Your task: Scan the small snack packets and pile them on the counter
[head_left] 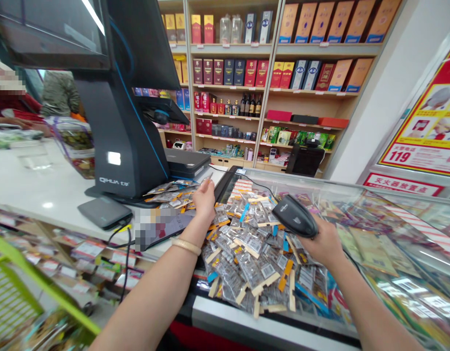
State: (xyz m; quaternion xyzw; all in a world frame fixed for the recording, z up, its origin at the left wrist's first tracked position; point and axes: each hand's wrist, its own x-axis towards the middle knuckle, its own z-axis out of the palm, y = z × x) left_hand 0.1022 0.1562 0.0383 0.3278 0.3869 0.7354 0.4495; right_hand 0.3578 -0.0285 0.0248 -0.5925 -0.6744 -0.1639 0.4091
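My right hand (325,243) grips a black handheld barcode scanner (296,216), its head pointing left over a heap of small clear packets (243,258). The packets have cream, orange and blue header strips, and some show barcodes. To the left of the heap, my left hand (204,199) is closed, with its fingers curled. A thin pointed thing rises past its fingertips, too small to name. Beside that hand lies a smaller pile of similar packets (169,194). A phone (169,228) rests on the counter by my left forearm, which wears a pale bangle (186,246).
A black checkout terminal (126,126) stands on the white counter (30,195), near a cabled dark box (105,212). Glass-topped display case (356,185) extends right. Green basket (12,273) sits lower left. Stocked shelves (234,48) line the back; a person (58,92) is behind the counter's left.
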